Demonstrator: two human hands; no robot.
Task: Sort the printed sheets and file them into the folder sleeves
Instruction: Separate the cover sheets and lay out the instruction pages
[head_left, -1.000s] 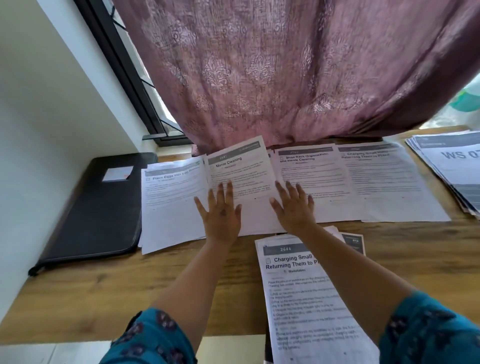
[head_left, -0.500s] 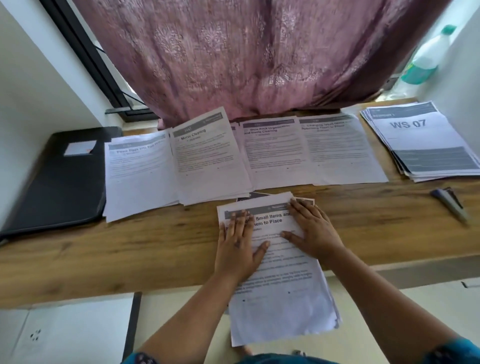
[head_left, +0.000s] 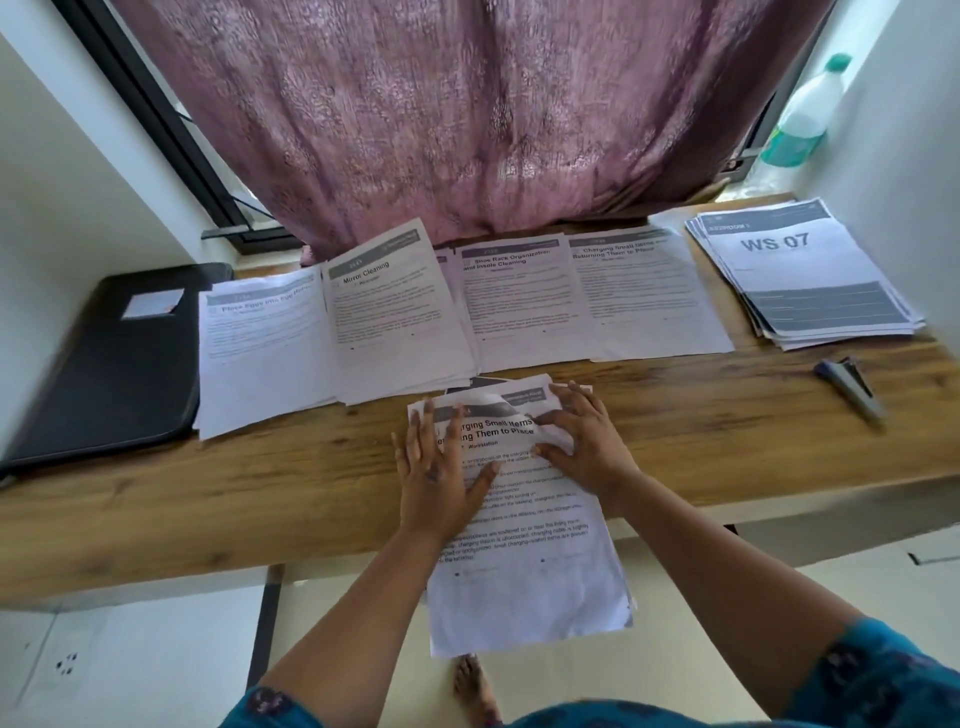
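A stack of printed sheets (head_left: 530, 571) headed "Charging Small Items" lies at the desk's near edge and overhangs it. My left hand (head_left: 436, 478) rests flat on its left half. My right hand (head_left: 587, 447) pinches the top sheet's upper right corner, which curls up off the stack. Behind lie sorted piles: "Place Eggs" (head_left: 260, 353), "Mirror Cleaning" (head_left: 395, 322), "Shoe Rack Organization" (head_left: 519, 306) and another "Charging Small Items" pile (head_left: 649, 301). A black folder (head_left: 114, 364) lies shut at the far left.
A "WS 07" stack (head_left: 800, 275) sits at the right end of the wooden desk (head_left: 208, 493), with a stapler (head_left: 849, 387) in front of it. A pink curtain (head_left: 467, 130) hangs over the back edge. A plastic bottle (head_left: 805, 114) stands on the sill.
Both hands came back from the far piles onto the near stack. My right hand has since lifted and curled the top sheet's upper right corner.
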